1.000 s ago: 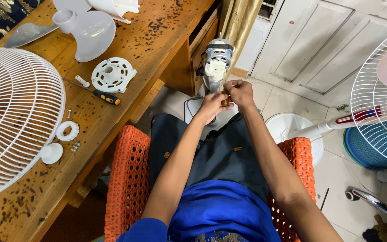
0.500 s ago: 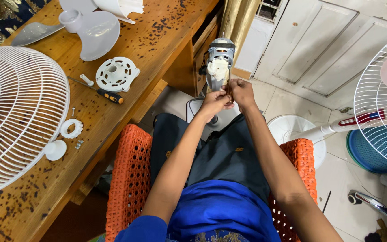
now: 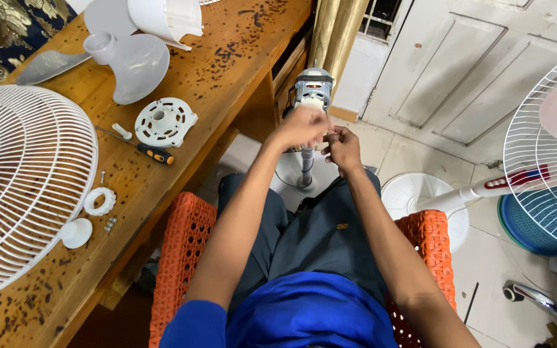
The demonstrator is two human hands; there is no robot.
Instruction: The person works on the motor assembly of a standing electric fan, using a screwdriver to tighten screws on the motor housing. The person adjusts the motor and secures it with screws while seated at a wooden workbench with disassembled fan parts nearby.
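Working: both hands were up at the bare fan motor (image 3: 312, 87) on its stand pole (image 3: 307, 164), just ahead of the knees.
Left hand (image 3: 301, 127): curled against the motor's front; blurred, so its grasp couldn't be told.
Right hand (image 3: 343, 147): fingers pinched together just beside the left; anything held was hidden.
Doing it well: one hand steadying the motor, I judged, while the other worked small parts.
Beside the left arm: screwdriver (image 3: 148, 151) and white round plate (image 3: 164, 121) on the wooden table (image 3: 214, 71).
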